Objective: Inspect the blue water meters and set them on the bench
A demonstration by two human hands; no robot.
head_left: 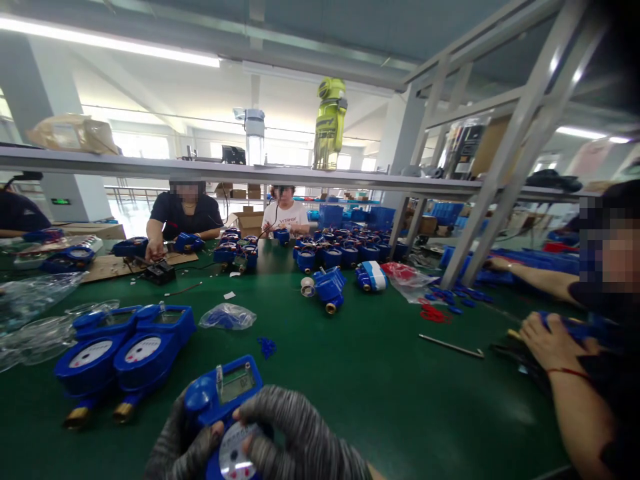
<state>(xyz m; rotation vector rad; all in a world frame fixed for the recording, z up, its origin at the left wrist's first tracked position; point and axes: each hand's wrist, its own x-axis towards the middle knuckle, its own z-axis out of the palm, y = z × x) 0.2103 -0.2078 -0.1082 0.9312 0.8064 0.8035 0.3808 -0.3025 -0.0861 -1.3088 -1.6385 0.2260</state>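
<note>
Meter, blue casing with display and round white dial: at the near edge, low in the head view, between the wearer's two hands. Left hand, grey glove with bare fingertips: grip closed round the left side, thumb on top. Right hand, matching glove: grip closed over the right side, digits at the dial.

Counter, green. To the left: two meters side by side, outer and inner, brass ends toward the wearer. Beyond the held piece: small blue item; clear plastic bag with blue contents. Centre, farther: single blue unit, brass end forward; blue-and-white bundle just beside it. Right: hooked metal rod; red loops; scattered blue pieces. At right edge: co-worker's hand, red cord at wrist. Overhead shelf: yellow-green bottle.
</note>
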